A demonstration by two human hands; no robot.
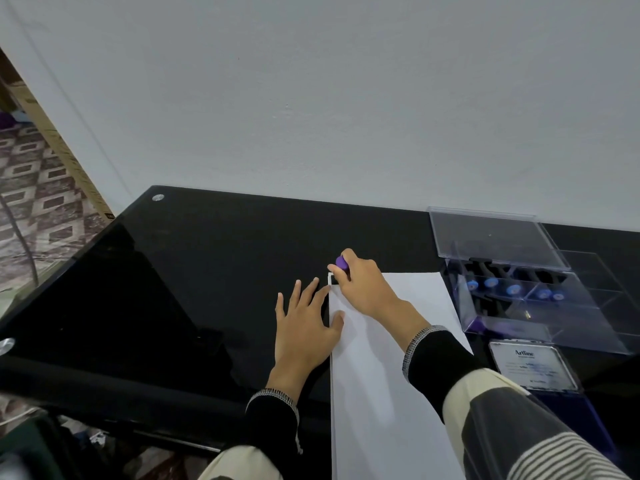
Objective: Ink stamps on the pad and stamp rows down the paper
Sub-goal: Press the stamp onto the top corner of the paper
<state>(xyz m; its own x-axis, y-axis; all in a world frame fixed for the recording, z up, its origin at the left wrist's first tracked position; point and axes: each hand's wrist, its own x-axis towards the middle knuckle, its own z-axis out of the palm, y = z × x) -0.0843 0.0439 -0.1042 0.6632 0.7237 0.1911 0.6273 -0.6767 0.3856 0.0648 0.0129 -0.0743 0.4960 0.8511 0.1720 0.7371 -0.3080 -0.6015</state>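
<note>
A white sheet of paper (381, 375) lies lengthwise on the black glass table (207, 271). My right hand (363, 289) grips a stamp with a purple knob (341, 262) and holds it down on the paper's far left corner. My left hand (308, 327) lies flat with fingers spread, thumb and fingertips on the paper's left edge. An ink pad (568, 420) with dark blue ink and its open lid (531, 367) lies to the right of the paper, partly behind my right sleeve.
A clear plastic box (540, 306) with its lid raised stands at the right, holding several stamps with blue knobs (512, 289). A white wall runs behind the table. The table's left edge falls off to a patterned floor.
</note>
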